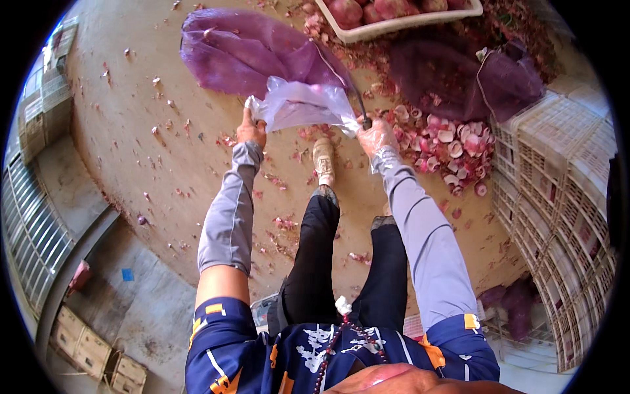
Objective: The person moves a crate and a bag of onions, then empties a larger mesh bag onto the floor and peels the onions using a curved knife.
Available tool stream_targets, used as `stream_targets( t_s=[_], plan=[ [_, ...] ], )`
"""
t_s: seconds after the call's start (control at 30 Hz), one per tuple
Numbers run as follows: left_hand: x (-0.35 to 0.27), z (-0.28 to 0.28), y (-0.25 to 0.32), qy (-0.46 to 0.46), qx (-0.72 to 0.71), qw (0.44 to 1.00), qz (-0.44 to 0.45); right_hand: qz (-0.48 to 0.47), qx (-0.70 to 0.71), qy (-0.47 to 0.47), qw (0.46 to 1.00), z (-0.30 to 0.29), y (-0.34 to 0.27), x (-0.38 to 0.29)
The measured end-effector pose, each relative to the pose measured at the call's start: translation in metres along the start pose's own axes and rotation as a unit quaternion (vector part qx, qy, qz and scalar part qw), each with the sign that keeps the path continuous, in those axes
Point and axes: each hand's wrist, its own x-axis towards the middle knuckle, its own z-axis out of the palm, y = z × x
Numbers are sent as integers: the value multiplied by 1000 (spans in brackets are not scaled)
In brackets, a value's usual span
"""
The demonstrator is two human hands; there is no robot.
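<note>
Both arms reach forward in grey sleeves. My left hand [252, 129] pinches one side of a clear plastic bag [307, 106], which hangs stretched between the two hands. My right hand [376, 138], in a thin clear glove, grips the bag's other side; a dark stick-like end shows at its fingers. Just beyond lies a purple mesh sack [246, 54], partly behind the plastic. Farther forward, a white crate [408, 27] holds several red onions [347, 12].
Onion skins and cut pieces [455, 147] lie heaped at the right, below another purple mesh sack [512, 81]. Stacked plastic crates [551, 197] line the right side. Loose peelings dot the floor; cardboard boxes [81, 340] stand at lower left.
</note>
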Motion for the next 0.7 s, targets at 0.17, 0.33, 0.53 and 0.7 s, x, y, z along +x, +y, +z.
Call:
stream_targets(
  t_s=[0.17,0.33,0.53,0.7],
  plan=[
    [5,36,-9,180,110,976,45,-54,80,-37,995,-12,60,6],
    [-109,45,108,295,21,920,256,-69,146,-13,987,-38,130,-23],
    [-202,228,184,-129,-147,942,273,55,307,43,949,1,316,-43],
    [-148,392,210,-156,-71,906,387,105,122,74,984,-46,376,-50]
  ],
)
